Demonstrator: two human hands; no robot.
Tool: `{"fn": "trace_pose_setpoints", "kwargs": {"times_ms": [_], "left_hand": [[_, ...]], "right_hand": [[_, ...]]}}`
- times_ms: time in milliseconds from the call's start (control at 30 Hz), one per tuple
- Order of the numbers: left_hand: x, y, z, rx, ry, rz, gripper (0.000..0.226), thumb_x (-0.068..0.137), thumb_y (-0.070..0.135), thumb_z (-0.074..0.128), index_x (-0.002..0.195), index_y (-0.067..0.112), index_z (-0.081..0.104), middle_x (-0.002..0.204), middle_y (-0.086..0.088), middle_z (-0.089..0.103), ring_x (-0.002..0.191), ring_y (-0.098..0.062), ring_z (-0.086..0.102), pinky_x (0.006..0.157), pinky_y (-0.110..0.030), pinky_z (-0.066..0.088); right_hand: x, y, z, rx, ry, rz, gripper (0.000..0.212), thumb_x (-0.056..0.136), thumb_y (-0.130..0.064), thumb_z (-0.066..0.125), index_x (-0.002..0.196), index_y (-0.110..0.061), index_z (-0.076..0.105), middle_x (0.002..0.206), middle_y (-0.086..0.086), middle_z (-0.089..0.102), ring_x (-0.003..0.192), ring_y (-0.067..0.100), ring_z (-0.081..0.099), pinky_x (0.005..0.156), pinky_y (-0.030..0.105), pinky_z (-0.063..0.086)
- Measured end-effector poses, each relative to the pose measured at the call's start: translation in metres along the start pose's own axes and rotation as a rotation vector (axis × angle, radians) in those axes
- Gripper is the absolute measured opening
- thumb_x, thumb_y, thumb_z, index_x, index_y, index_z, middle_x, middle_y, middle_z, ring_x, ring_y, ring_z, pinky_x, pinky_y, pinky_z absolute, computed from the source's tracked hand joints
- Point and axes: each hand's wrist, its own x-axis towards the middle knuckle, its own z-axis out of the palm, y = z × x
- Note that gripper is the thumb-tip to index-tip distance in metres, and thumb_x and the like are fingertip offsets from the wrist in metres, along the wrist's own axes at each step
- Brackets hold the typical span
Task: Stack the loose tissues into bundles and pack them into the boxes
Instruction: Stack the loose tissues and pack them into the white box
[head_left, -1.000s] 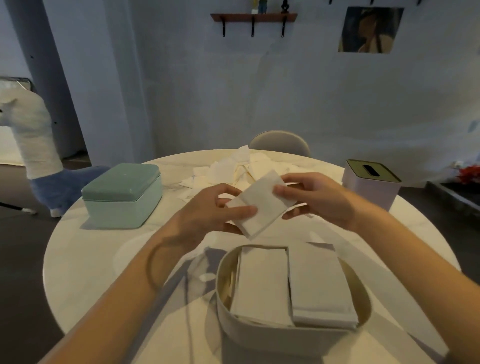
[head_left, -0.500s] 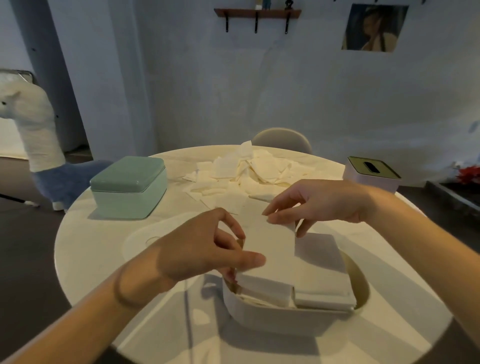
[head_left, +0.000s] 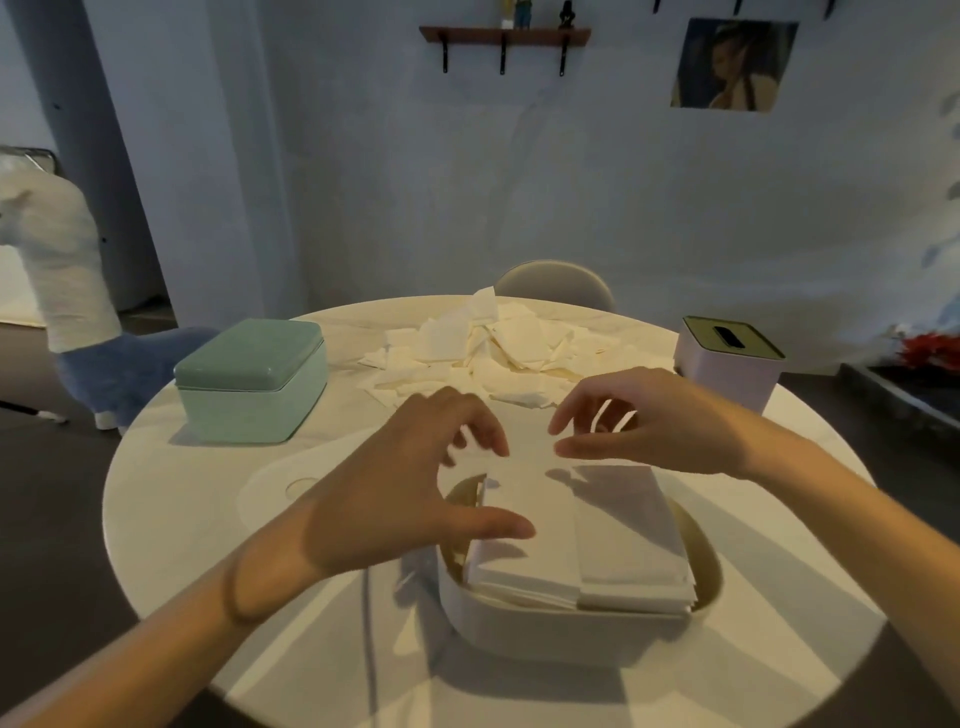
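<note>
- Since the earlier frames, both hands have let go of the folded tissue; it now lies on the left stack (head_left: 524, 540) inside the white box (head_left: 519, 631).
- Left hand (head_left: 410, 493): fingers spread and loosely curved, holding nothing, hovering over the left end of the box; thumb extended above the left stack. A thin band circles the wrist.
- Right hand (head_left: 660, 423): fingers apart and relaxed, holding nothing, above the far edge of the box.
- White box: near the front of the tabletop (head_left: 208, 519), lid off, holding two tissue stacks side by side; the right stack (head_left: 631, 545) touches the left one.
- Loose tissues (head_left: 483, 353): a scattered pile at the far side of the tabletop, beyond both hands.
- Green box (head_left: 252, 382): closed, at the left of the tabletop, well apart from the white box.
- Pink box (head_left: 727, 366): at the right edge of the tabletop, with a slotted top.
- Chair (head_left: 556, 286): behind the tabletop, beyond the pile.
</note>
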Motion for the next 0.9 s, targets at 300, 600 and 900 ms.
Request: {"fn": "trace_pose_setpoints", "kwargs": {"times_ms": [300,600,900], "left_hand": [[0.002,-0.014,0.019,0.105,-0.147,0.264,0.073,0.080,0.083,0.054,0.141,0.041,0.055,0.145,0.030,0.049,0.132,0.008,0.043,0.112,-0.021,0.041],[0.002,-0.016,0.026,0.214,-0.193,0.187,0.075,0.077,0.086,0.049,0.141,0.046,0.049,0.146,0.033,0.044,0.125,0.010,0.041,0.093,0.000,0.031],[0.018,-0.026,0.019,0.134,-0.212,0.198,0.084,0.067,0.095,0.052,0.135,0.047,0.054,0.141,0.033,0.050,0.124,0.009,0.048,0.108,-0.019,0.043]], "right_hand": [[-0.066,0.020,0.012,-0.006,-0.086,-0.096,0.069,0.065,-0.077,0.077,0.126,-0.052,0.058,0.130,-0.031,0.047,0.125,0.001,0.047,0.098,0.024,0.051],[-0.071,0.024,0.024,-0.062,0.011,-0.196,0.067,0.075,-0.071,0.076,0.133,-0.043,0.059,0.131,-0.029,0.051,0.127,0.006,0.050,0.101,0.024,0.048],[-0.066,0.039,0.014,-0.016,-0.102,-0.131,0.069,0.077,-0.065,0.076,0.140,-0.050,0.051,0.141,-0.033,0.047,0.136,0.000,0.043,0.112,0.028,0.043]]}}
